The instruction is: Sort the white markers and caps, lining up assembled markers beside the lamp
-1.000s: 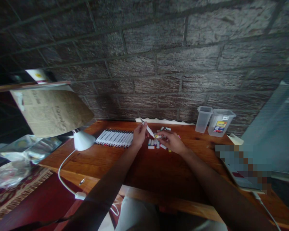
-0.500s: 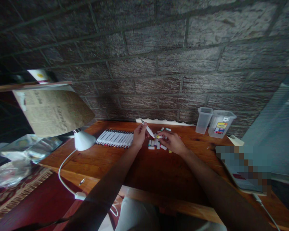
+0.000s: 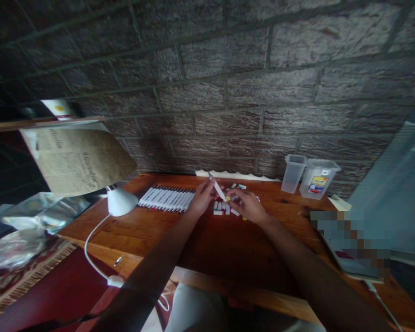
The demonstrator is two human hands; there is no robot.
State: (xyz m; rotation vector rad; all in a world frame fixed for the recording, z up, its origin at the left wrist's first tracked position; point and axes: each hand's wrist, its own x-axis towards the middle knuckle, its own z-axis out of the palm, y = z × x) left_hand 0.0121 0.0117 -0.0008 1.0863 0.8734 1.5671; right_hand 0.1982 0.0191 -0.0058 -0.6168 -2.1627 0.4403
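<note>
My left hand (image 3: 203, 197) is shut on a long white marker (image 3: 217, 188), which slants down and to the right. Its lower end meets the fingers of my right hand (image 3: 249, 206). Those fingers pinch a small yellow-ended marker cap (image 3: 227, 198), though the fit between cap and marker is too small to make out. Below both hands, a loose heap of white marker parts (image 3: 220, 208) lies on the wooden desk (image 3: 207, 240). Further left, a neat row of assembled markers (image 3: 166, 199) lies side by side.
A white desk lamp (image 3: 122, 203) stands left of the markers, with its cord trailing over the desk's front edge. Several items sit around the desk: clear plastic containers (image 3: 304, 175) at the back right, and a pixelated object (image 3: 349, 244) at the right. A brick wall rises behind.
The white marker has tilted, and its lower end has come closer to my right hand. My left hand has shifted slightly right.
</note>
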